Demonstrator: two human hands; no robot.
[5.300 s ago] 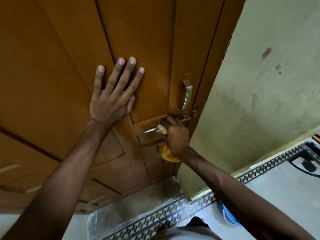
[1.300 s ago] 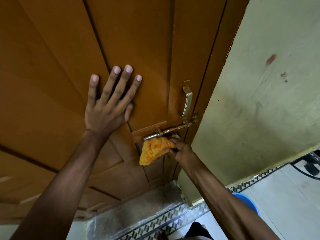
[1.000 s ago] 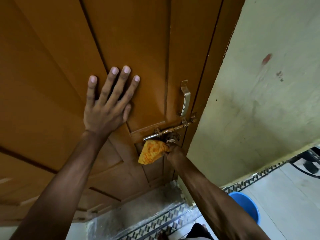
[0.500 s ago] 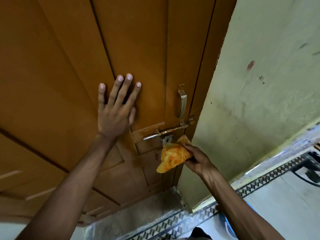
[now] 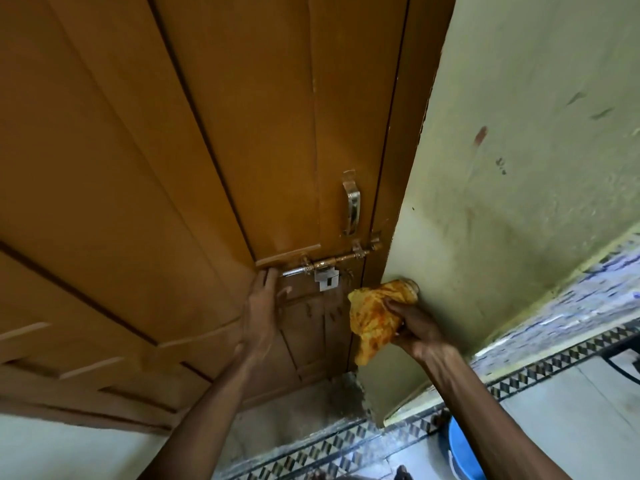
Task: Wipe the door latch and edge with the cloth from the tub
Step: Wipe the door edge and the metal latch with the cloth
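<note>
A home doorway: panelled wooden door [image 5: 173, 168], painted plaster wall [image 5: 519, 168], patterned tile floor border [image 5: 346, 445].

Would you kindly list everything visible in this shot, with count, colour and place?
door: one, orange-brown wood, fills left and centre
handle: one, silver, upright near the door's right edge
latch: one, brass bolt with silver end, horizontal below the handle
hasp: one, silver, hangs under the latch
wall: one, pale green, stained, right of the door
tile border: one, black-and-white pattern, along the floor
tub: one, blue, bottom right, partly hidden by the right arm
cloth: one, orange-yellow, bunched, at the wall's corner
left hand: open, fingertips by the bolt's end
right hand: grip closed on the cloth
</note>
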